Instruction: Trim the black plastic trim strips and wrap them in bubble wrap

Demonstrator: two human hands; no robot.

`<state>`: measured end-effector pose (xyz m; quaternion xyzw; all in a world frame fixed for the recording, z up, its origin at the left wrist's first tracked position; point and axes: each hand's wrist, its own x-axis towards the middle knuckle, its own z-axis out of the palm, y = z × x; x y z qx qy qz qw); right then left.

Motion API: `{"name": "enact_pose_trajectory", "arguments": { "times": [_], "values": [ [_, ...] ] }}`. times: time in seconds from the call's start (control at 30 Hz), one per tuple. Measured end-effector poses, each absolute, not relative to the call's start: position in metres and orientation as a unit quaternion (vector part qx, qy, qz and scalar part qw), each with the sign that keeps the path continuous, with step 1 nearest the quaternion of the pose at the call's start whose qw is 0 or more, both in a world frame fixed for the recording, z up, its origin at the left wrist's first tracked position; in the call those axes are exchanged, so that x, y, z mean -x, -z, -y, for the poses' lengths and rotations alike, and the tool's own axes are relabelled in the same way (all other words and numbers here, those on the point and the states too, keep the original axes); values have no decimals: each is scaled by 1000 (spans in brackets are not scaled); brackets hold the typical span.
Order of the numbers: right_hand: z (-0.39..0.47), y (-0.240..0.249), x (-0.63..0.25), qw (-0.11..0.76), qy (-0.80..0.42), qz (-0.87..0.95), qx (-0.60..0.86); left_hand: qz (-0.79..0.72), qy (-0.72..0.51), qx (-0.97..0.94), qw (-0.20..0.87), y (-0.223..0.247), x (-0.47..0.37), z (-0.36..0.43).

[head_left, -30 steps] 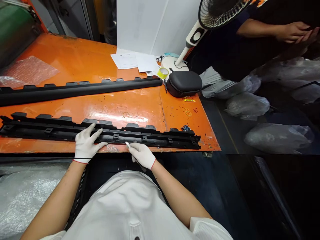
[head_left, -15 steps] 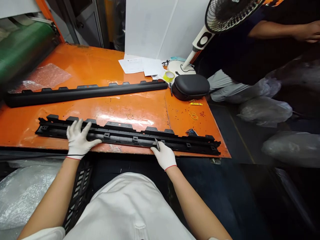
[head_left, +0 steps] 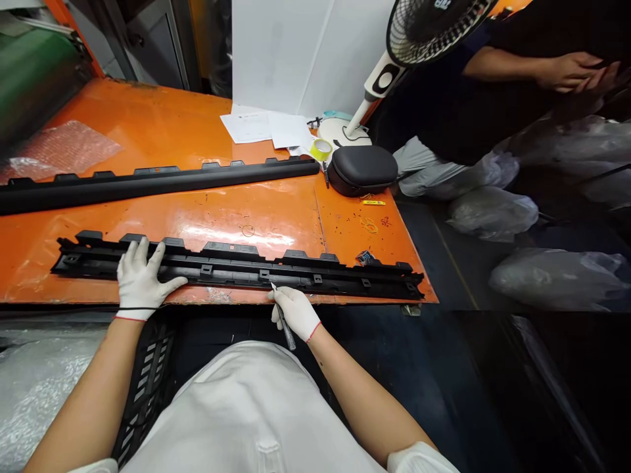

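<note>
A long black plastic part lies hollow side up along the near edge of the orange table. My left hand, in a white glove, rests on its left portion with the fingers spread. Gloved too, my right hand is closed around a slim knife. The knife's pointed tip is at the part's near edge, around its middle, and its handle points back toward my body. Whether the tip touches the part, I cannot tell.
Behind lies a second long black part. A black case, yellow tape, papers and a fan stand or lie at the back. Bubble wrap is at left. Another person's hands show at upper right.
My right hand has moved left along the near edge, and the knife has swung so its tip points away from me. My left hand keeps its place on the part. The view has shifted slightly.
</note>
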<state>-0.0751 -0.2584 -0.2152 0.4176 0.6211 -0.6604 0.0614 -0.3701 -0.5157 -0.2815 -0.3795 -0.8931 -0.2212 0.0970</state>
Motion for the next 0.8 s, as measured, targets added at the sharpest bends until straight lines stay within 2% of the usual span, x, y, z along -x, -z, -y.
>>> {"name": "enact_pose_trajectory", "arguments": {
  "times": [0.8],
  "values": [
    [251, 225, 90, 95, 684, -607, -394, 886, 227, 391, 106, 278, 366, 515]
  ]
}}
